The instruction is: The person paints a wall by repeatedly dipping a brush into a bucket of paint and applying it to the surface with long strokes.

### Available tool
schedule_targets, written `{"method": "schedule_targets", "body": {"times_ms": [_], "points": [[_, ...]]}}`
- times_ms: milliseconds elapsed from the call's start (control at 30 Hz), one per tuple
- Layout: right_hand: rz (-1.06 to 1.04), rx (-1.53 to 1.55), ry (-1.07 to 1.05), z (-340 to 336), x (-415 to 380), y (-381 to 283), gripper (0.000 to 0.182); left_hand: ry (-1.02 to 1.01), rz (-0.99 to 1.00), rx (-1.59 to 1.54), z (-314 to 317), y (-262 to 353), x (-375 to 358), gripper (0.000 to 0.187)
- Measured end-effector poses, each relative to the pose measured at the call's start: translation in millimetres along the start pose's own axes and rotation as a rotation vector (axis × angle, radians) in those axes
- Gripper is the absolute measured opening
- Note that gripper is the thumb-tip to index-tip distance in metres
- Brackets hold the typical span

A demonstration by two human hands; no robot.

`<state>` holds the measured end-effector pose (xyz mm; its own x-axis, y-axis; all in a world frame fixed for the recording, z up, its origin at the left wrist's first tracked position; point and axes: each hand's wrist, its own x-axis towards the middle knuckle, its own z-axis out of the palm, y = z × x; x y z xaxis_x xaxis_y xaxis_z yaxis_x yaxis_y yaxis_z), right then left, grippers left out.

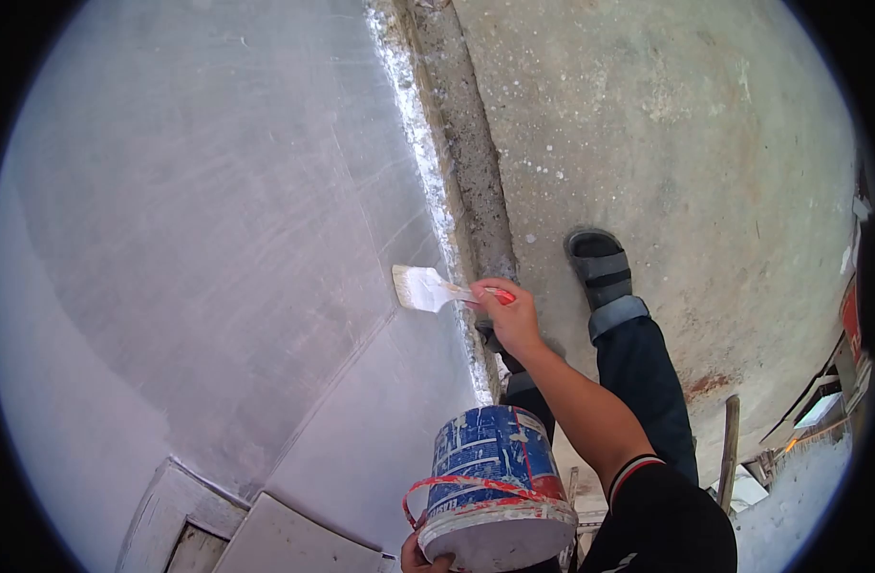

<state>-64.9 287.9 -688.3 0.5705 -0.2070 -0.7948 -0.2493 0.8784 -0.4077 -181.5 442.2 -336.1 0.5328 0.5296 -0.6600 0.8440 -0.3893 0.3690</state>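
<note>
The right hand (507, 313) has its fingers wrapped around a flat, white-coated, red-handled paintbrush (421, 288), its bristle end against a smooth grey wall (218, 191). Nearer the wearer, the left hand (420, 554) holds a round, blue, paint-spattered bucket (490, 454) by its white rim.

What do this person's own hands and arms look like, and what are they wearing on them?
The right hand is gloveless, its forearm bare below a short black sleeve edged with red and white stripes. The left hand shows only partly; its sleeve is out of view.
</note>
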Motion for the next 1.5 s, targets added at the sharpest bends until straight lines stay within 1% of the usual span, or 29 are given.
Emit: {"method": "schedule_targets", "body": {"times_ms": [100, 133, 233, 333, 367, 433, 500, 567, 600, 633, 700, 800, 867, 933, 967, 1067, 1200, 1300, 1433, 1500], "points": [[0.021, 0.021, 0.059, -10.3, 20.7, -17.6, 0.011, 0.044, -0.033, -0.001, -4.5, -3.5, 0.5, 0.068], [-0.09, -0.025, 0.091, -11.7, 32.8, -8.7, 0.01, 0.07, -0.054, -0.004, 2.8, 3.4, -1.9, 0.068], [-0.366, -0.563, 0.212, -0.9, 64.3, 13.6, 0.011, 0.102, -0.076, -0.056, 12.3, -0.2, -3.8, 0.07], [-0.388, -0.674, 0.181, 29.8, 54.6, 22.4, 0.013, 0.115, -0.063, -0.077, 17.9, 10.4, -9.8, 0.07], [-0.347, -0.669, 0.167, 37.8, 43.5, 17.6, 0.013, 0.116, -0.055, -0.084, 16.8, 16.3, -13.9, 0.07], [-0.291, -0.665, 0.129, 53.5, 13.2, -8.7, 0.014, 0.118, -0.015, -0.112, 12.3, 27.2, -25.3, 0.07], [-0.326, -0.599, 0.034, 59.5, -19.5, -38.3, 0.015, 0.08, 0.026, -0.169, 8.1, 37.0, -35.8, 0.069], [-0.036, -0.165, -0.101, 62.9, -47.7, -66.9, 0.016, 0.022, 0.068, -0.229, -2.3, 49.7, -47.5, 0.069], [0.024, -0.137, -0.145, 66.9, -66.4, -93.6, 0.017, -0.02, 0.062, -0.196, -11.1, 54.1, -51.9, 0.069], [0.08, -0.109, -0.192, 70.8, -86.7, -121.6, 0.018, -0.047, 0.078, -0.229, -17.5, 59.7, -57.6, 0.068], [0.063, -0.048, -0.225, 73.1, -126.7, -164.1, 0.022, -0.094, 0.122, -0.295, -27.8, 76.1, -72.5, 0.067], [0.002, -0.097, -0.216, 71.8, -191.3, -238.0, 0.022, -0.136, 0.12, -0.252, -51.0, 131.1, -113.9, 0.067], [-0.04, -0.092, -0.221, 71.4, -232.0, -284.8, 0.021, -0.144, 0.255, -0.345, -63.1, 121.1, -117.2, 0.066], [-0.056, -0.041, -0.282, 79.2, -278.7, -345.7, 0.023, -0.136, 0.413, -0.398, -67.2, 120.8, -124.3, 0.065], [-0.059, -0.019, -0.313, 83.0, -302.1, -376.2, 0.024, -0.154, 0.417, -0.424, -69.3, 127.5, -132.0, 0.064], [-0.155, 0.014, -0.462, 96.0, -365.6, -443.9, 0.026, -0.203, 0.414, -0.498, -78.7, 151.5, -160.1, 0.061], [-0.329, -0.104, -0.608, 128.2, -451.8, -503.9, 0.027, -0.214, 0.436, -0.575, -89.1, 168.4, -193.5, 0.058], [-0.393, -0.334, -0.639, 149.5, -504.9, -516.4, 0.028, -0.21, 0.468, -0.602, -94.5, 174.5, -208.7, 0.056], [-0.515, -0.763, -0.572, 161.5, -566.5, -496.2, 0.021, -0.204, 0.541, -0.581, -115.6, 173.6, -235.2, 0.054], [-0.546, -0.892, -0.617, 159.7, -591.6, -480.1, 0.018, -0.16, 0.596, -0.594, -119.8, 165.2, -238.6, 0.052]]}}
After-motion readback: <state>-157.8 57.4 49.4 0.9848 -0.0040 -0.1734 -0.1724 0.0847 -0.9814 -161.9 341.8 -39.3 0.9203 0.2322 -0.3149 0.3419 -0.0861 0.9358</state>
